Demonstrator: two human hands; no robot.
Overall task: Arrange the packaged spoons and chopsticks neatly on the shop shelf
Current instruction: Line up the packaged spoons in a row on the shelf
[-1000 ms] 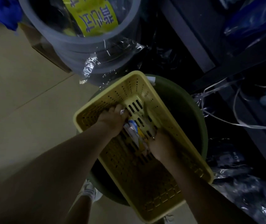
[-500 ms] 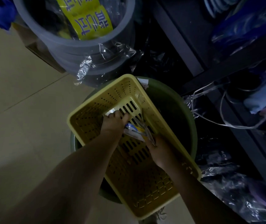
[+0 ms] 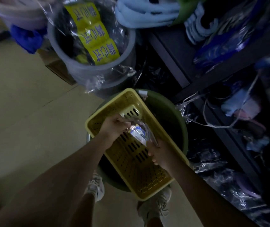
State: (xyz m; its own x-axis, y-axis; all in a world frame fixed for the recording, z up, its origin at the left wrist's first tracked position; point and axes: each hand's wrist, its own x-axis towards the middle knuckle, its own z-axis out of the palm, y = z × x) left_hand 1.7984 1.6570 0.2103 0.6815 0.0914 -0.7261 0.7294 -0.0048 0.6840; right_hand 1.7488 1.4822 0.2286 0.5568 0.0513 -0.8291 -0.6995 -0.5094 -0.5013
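A yellow slotted basket lies across a green tub on the floor. Over its far half I hold a clear-wrapped cutlery pack with a blue-and-white label. My left hand grips the pack's far end, fingers curled round it. My right hand holds the near end, where thin metal handles stick out. The dim light hides what exactly is inside the wrapping.
A grey bucket wrapped in plastic, with a yellow printed label, stands beyond the basket. Dark shop shelves with bagged goods, blue hangers and loose cords fill the right side. Beige floor lies to the left. My shoes show below the basket.
Both hands have lifted the pack slightly off the basket floor and kept their grip. The view tilted up, bringing more of the bucket and shelves into sight.
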